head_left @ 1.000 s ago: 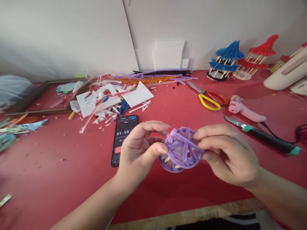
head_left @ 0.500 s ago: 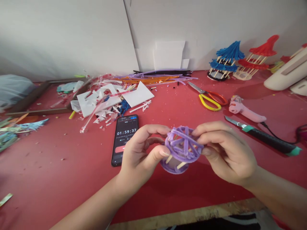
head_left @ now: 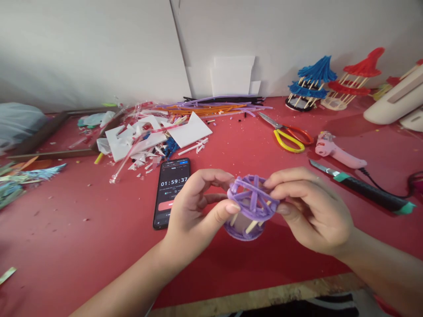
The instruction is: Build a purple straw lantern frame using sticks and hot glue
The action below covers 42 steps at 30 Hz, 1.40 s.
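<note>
A small purple pipe-cleaner pavilion [head_left: 254, 200] is held between both hands above the red table. Its upper ring has crossed purple strips, and short wooden sticks join it to a round purple-edged base. My left hand [head_left: 201, 207] grips the ring's left side, thumb at the front and fingers behind. On the right side of the same ring, my right hand [head_left: 312, 209] pinches with thumb and fingertips. The far fingertips of my left hand are partly hidden. Just left of that hand lies a phone [head_left: 165, 193] showing 01:59:37.
Scissors [head_left: 287, 136], a pink glue gun [head_left: 340, 152] and a utility knife with its blade out [head_left: 366, 189] lie to the right. Blue [head_left: 310, 83] and red [head_left: 357, 79] pavilions stand behind. Paper scraps [head_left: 145, 136] and pipe cleaners [head_left: 211, 106] cover the back left and middle.
The pavilion has tilted slightly in my hands, its base swinging a little to the right. My left thumb has shifted slightly right along the ring. Both hands keep their hold.
</note>
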Tool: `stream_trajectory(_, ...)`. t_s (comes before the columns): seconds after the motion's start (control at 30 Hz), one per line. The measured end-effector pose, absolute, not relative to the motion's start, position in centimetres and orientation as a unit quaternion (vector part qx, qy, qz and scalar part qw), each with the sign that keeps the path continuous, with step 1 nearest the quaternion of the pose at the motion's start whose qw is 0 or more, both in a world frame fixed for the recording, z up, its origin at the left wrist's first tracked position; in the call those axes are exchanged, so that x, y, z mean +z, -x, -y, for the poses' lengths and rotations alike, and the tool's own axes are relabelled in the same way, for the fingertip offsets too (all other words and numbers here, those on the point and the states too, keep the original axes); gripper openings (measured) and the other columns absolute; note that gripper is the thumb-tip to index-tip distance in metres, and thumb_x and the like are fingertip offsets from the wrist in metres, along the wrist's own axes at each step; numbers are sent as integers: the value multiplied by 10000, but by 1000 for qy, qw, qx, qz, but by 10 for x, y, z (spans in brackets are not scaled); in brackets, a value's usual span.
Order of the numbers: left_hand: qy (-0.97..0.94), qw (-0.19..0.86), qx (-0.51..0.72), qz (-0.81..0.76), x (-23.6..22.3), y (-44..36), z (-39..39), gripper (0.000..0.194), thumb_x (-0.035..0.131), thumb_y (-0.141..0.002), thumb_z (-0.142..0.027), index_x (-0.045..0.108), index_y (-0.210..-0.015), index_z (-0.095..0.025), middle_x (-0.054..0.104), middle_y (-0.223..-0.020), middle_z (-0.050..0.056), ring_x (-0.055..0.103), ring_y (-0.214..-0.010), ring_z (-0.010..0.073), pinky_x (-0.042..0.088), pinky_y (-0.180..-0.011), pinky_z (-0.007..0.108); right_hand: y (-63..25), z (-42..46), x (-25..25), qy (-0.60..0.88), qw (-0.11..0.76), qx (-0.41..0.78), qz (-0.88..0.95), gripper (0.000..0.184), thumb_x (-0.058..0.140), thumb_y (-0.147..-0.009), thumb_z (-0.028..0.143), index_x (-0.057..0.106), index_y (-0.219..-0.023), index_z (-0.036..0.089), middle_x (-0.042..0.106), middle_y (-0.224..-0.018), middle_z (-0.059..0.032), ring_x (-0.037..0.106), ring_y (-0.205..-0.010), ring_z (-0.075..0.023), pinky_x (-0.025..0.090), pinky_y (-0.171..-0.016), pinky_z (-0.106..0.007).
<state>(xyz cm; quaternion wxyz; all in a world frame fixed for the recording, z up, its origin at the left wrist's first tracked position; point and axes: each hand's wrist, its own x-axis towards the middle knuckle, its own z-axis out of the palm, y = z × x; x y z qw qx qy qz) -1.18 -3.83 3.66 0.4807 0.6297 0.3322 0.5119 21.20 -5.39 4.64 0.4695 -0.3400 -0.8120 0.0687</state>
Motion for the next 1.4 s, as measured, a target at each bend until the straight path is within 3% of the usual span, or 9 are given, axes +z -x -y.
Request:
stream_trajectory(0.2,-659,476,478,-333,41,12,44,246,602,-961,-273,635,-1202,-239,673,-1182,89,658,-1108,213,581,-918,291,-210,55,43,367,481,67,794,73,602,-910,180,648,-964,196,716,-964,-100,711,-848,-211,610,-747,-332)
stream_trajectory(0.33,-655,518,452,-315,42,13,45,326,630,-942,-288,589,-1265,-265,634,-1287,98,632,-1181,248,572,-962,342,-209,57,40,378,478,67,790,94,602,-903,160,642,-979,198,710,-990,-105,707,-875,-216,607,-766,-339)
stream_trajectory(0.6,-642,539,445,-315,41,11,43,339,683,-908,-247,598,-1235,-275,649,-1214,70,649,-1116,201,578,-933,278,-210,55,43,353,465,49,811,91,587,-927,154,637,-997,184,707,-971,-107,709,-879,-205,617,-766,-313)
stream_trajectory(0.87,-612,572,442,-320,43,11,42,277,685,-906,-271,622,-1175,-253,652,-1175,86,637,-1122,219,596,-908,290,-211,55,42,341,457,38,821,110,588,-933,139,623,-1031,177,699,-986,-111,697,-913,-206,615,-790,-320)
stream_trajectory(1.13,-565,633,447,-281,47,9,39,243,708,-900,-267,666,-1139,-255,656,-1124,40,655,-1017,154,588,-869,221,-212,55,42,336,469,59,815,86,593,-926,109,628,-1003,126,676,-1008,-116,657,-948,-161,564,-867,-261)
stream_trajectory(1.4,-517,678,449,-266,41,11,32,231,755,-866,-279,710,-1092,-273,713,-1135,18,660,-1105,167,574,-877,201,-215,55,45,331,491,68,803,84,581,-923,115,623,-994,131,665,-1000,-108,648,-951,-170,555,-865,-271)
